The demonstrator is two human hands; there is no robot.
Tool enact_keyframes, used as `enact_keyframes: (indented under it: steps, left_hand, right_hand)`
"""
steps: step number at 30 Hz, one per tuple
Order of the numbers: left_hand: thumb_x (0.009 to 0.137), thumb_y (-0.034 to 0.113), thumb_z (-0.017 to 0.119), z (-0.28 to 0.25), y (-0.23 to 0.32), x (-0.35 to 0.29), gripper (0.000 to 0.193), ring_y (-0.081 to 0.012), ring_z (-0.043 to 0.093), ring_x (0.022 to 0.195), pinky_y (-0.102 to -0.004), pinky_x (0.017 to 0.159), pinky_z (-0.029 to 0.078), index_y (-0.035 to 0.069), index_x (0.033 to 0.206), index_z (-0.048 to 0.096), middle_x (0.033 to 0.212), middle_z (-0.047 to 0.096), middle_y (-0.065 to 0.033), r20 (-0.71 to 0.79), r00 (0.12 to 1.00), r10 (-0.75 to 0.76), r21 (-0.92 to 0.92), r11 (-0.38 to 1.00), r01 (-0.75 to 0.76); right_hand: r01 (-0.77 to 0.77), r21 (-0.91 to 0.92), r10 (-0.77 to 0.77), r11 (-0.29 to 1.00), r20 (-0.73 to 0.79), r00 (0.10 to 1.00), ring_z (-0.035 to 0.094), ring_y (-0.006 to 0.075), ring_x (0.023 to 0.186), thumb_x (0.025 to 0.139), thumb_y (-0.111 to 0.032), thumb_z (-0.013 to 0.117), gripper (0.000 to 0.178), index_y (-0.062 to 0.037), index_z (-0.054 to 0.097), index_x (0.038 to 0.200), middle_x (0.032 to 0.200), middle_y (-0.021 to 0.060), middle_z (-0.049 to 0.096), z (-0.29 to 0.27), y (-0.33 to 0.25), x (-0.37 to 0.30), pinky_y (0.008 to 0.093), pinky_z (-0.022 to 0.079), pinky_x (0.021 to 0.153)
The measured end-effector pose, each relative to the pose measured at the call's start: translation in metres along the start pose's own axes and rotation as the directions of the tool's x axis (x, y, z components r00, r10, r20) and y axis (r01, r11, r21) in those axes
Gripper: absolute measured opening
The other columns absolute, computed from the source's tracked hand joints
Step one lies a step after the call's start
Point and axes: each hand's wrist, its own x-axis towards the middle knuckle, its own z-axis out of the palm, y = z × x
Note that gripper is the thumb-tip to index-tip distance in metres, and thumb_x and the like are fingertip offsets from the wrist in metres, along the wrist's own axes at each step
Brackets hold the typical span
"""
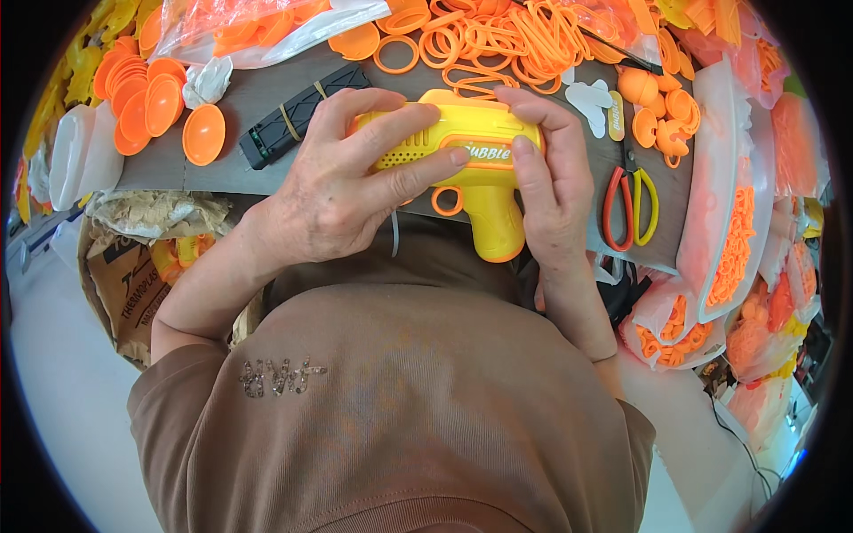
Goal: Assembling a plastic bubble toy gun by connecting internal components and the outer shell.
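Observation:
Between both hands I hold a yellow toy bubble gun (495, 218) over the near edge of the table, its handle pointing down toward me. My left hand (360, 169) grips the vented end, fingers spread across the side. My right hand (553, 160) is wrapped round the other end, thumb pressed on the side by the orange-edged label. An orange trigger ring (447, 201) sticks out in front of the handle. Just beyond my left hand lies a black rectangular piece (293, 115) with rubber bands round it. Right of my right hand are pliers (629, 195) with red and yellow handles.
Orange oval cups (204, 135) lie at the far left. A heap of orange rings and loops (524, 40) covers the back. Orange round parts (662, 107) and a white tub of small orange pieces (730, 249) stand right. A brown paper sack (124, 293) is below the table's left side.

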Motion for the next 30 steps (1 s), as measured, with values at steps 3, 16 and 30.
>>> enact_keyframes:
  steps: [3,16,30]
  left_hand:
    - [0.066,0.006,0.063,0.000,0.001,0.001,0.050,-0.0331,0.049,0.098,-0.0409,0.081,0.045,0.014,0.115,0.062,0.118,0.052,-0.0103,0.004,1.000,-0.010,-0.015,1.000,0.010]
    - [0.058,0.022,0.078,-0.005,0.013,0.015,0.067,-0.0299,0.058,0.077,-0.0376,0.068,0.047,0.000,0.118,0.055,0.096,0.059,-0.0136,-0.263,0.964,-0.049,-0.122,0.992,0.017]
    - [0.057,0.017,0.078,-0.098,0.036,-0.063,0.059,-0.0325,0.063,0.081,-0.0387,0.070,0.050,-0.002,0.108,0.055,0.089,0.062,-0.0178,0.166,0.850,-0.499,-0.389,0.759,0.522]
  right_hand:
    - [0.107,-0.131,-0.110,0.986,-0.018,0.994,0.048,0.0207,0.113,0.093,-0.007,0.040,0.023,0.0018,0.043,0.114,0.125,0.0192,0.048,0.002,0.005,-0.001,0.0326,0.036,0.099]
    - [-0.201,0.159,0.200,0.967,0.020,0.980,0.047,0.0194,0.112,0.079,-0.016,0.061,0.064,0.0025,0.032,0.133,0.123,0.0124,0.046,-0.017,-0.034,-0.012,0.0318,0.038,0.096]
    - [0.530,-0.069,-0.400,0.845,0.575,0.714,0.056,0.0321,0.084,0.071,-0.023,0.075,0.071,-0.0058,0.039,0.130,0.105,0.0175,0.049,0.085,-0.049,0.015,0.0390,0.050,0.067]
